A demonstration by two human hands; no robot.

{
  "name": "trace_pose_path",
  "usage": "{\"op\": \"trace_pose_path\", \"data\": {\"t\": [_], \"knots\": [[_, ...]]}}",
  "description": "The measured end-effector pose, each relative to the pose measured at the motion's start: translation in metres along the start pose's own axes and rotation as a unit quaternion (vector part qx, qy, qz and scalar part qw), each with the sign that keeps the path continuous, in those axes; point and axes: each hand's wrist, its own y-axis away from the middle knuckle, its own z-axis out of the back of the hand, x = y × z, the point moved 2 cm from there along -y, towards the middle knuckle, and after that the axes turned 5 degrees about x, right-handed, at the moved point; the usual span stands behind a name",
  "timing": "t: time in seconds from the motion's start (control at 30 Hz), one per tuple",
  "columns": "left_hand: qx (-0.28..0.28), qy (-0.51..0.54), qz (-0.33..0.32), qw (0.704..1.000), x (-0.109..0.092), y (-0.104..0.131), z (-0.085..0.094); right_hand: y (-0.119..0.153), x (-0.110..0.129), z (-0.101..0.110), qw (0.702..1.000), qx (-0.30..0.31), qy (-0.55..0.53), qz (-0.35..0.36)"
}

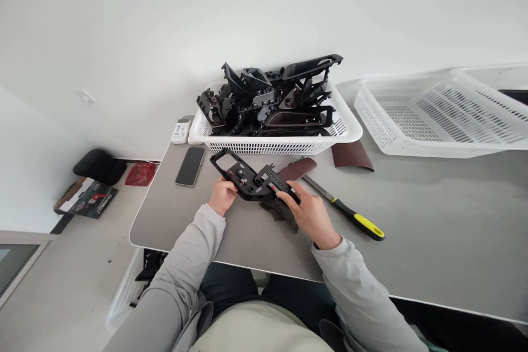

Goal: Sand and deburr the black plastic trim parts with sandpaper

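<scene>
My left hand [223,196] is closed on the near left edge of a black plastic trim part [241,180], a long frame with an opening at its far end. Closed around a black caliper [277,178] with a marked scale, my right hand [312,215] has its jaws at the right end of the part. Whether the jaws touch the plastic I cannot tell. Below the right hand lies a dark, crumpled-looking piece [282,214] on the table. A file [358,220] with a black and yellow handle rests just right of that hand.
A white basket [268,147] heaped with black and brown plastic parts stands at the back of the grey table [433,220]. Other white baskets [412,146] are at the right. Brown curved pieces [352,155] lie nearby. A phone [190,166] and small white box [180,131] are left.
</scene>
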Motion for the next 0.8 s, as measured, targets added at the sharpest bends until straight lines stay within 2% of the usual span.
{"op": "trace_pose_path", "data": {"t": [0.13, 0.3, 0.37, 0.47, 0.6, 0.7, 0.8], "knots": [[0.004, 0.003, 0.004, 1.000, 0.001, -0.001, 0.002, -0.003, 0.003, 0.000, 1.000, -0.013, -0.007, -0.004], [0.015, 0.002, 0.005, 1.000, 0.000, -0.002, 0.001, -0.005, -0.001, 0.005, 0.996, -0.075, -0.037, -0.025], [0.016, 0.005, 0.001, 1.000, -0.001, -0.001, -0.001, -0.004, 0.000, 0.005, 0.997, -0.060, -0.057, -0.010], [0.023, 0.001, -0.008, 1.000, -0.002, 0.000, -0.003, 0.000, 0.006, 0.001, 0.997, -0.003, -0.066, 0.028], [0.014, -0.004, -0.022, 1.000, -0.002, 0.000, -0.001, 0.003, 0.011, -0.006, 0.996, 0.020, -0.084, 0.014], [0.027, -0.020, -0.021, 0.999, 0.002, -0.001, 0.000, 0.003, 0.013, -0.011, 0.983, 0.032, -0.178, -0.006], [0.073, -0.036, -0.010, 0.997, 0.008, 0.002, -0.002, 0.001, 0.015, -0.015, 0.958, 0.034, -0.284, -0.021]]}}
